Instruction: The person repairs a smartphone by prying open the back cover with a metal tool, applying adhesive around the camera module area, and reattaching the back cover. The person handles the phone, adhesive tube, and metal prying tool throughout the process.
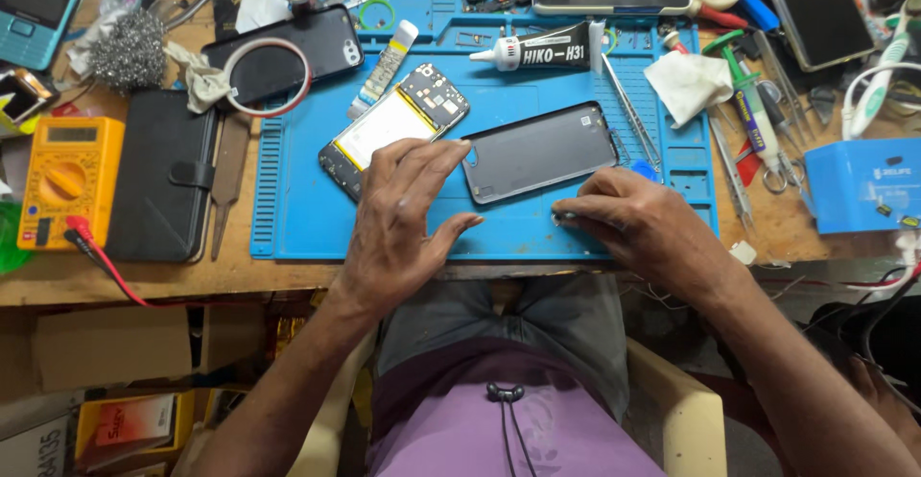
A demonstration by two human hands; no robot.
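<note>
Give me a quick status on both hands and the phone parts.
Left hand fingertips resting on opened phone and back cover. Right hand pinching a small metal part on blue mat. Tweezers lie beside cover, nothing blocking.

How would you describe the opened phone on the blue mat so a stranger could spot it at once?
Start at the blue mat covering the middle of the wooden bench. Just above the left hand lies the opened phone, tilted. Unlike the plain dark back cover beside it, it shows a pale battery and bare circuit board.
</note>
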